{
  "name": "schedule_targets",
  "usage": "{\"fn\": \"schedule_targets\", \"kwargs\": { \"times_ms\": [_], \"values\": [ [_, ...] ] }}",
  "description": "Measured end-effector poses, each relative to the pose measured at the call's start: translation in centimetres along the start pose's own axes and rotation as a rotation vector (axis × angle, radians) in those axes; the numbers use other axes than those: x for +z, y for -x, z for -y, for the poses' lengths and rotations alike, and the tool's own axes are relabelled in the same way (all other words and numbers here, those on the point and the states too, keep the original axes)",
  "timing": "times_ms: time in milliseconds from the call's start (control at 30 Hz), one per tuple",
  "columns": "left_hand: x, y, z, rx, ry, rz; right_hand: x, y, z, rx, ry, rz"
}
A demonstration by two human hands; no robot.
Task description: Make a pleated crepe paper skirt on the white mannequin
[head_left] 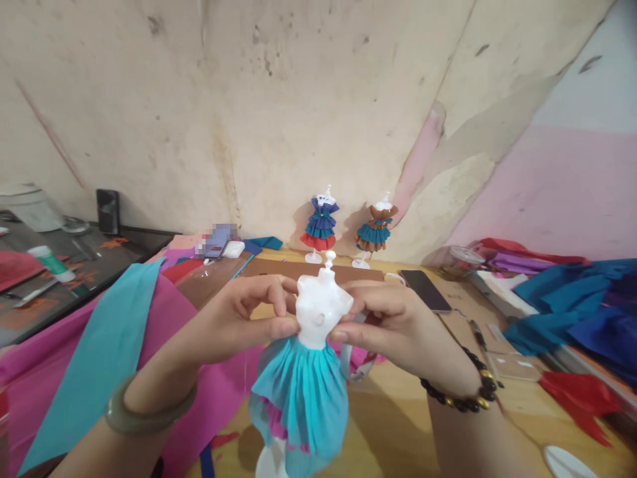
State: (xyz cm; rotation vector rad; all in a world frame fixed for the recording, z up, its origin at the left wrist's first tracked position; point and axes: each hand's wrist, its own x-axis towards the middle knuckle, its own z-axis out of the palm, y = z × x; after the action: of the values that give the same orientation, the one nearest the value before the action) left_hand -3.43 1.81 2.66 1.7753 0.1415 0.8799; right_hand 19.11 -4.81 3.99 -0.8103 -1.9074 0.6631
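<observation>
Against stained wall [279, 99], holding dress form [321, 309] in turquoise skirt [318, 392].
Pinching torso sides between left hand [231, 322] and right hand [398, 318], long axis leaning slightly, neck up.

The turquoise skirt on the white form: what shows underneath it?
Pink fabric and part of a white stand show under the turquoise skirt; its folds hide the rest of both.

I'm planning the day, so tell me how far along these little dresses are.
The blue dress and brown dress by the wall look done. In hand is the turquoise skirt, with left hand and right hand beside the white form. Probably left: a top, since the form's chest is bare.
</observation>
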Motion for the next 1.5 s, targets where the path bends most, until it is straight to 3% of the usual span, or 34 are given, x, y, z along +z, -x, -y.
{"fn": "schedule_targets", "kwargs": {
  "times_ms": [133,467,933,1067,1300,1500],
  "values": [
    [0.2,0.1,0.1,-0.022,0.122,0.016,0.2,0.2,0.3,0.102,-0.119,0.016],
    [-0.2,0.1,0.7,-0.080,0.202,-0.001,0.3,0.4,-0.1,0.127,-0.137,0.017],
    [0.6,0.2,0.9,-0.054,0.266,-0.014,0.6,0.7,1.1,-0.047,-0.042,-0.048],
    [0.6,0.2,1.1,-0.102,0.294,-0.011,0.6,0.8,0.9,0.005,-0.074,-0.054],
    [0.4,-0.3,1.4,-0.271,0.113,-0.138,0.3,0.5,-0.6,0.076,-0.151,-0.079],
    [0.8,-0.6,1.7,-0.217,-0.040,-0.273,0.3,0.2,-1.3,0.237,-0.178,-0.147]
  ]
}}
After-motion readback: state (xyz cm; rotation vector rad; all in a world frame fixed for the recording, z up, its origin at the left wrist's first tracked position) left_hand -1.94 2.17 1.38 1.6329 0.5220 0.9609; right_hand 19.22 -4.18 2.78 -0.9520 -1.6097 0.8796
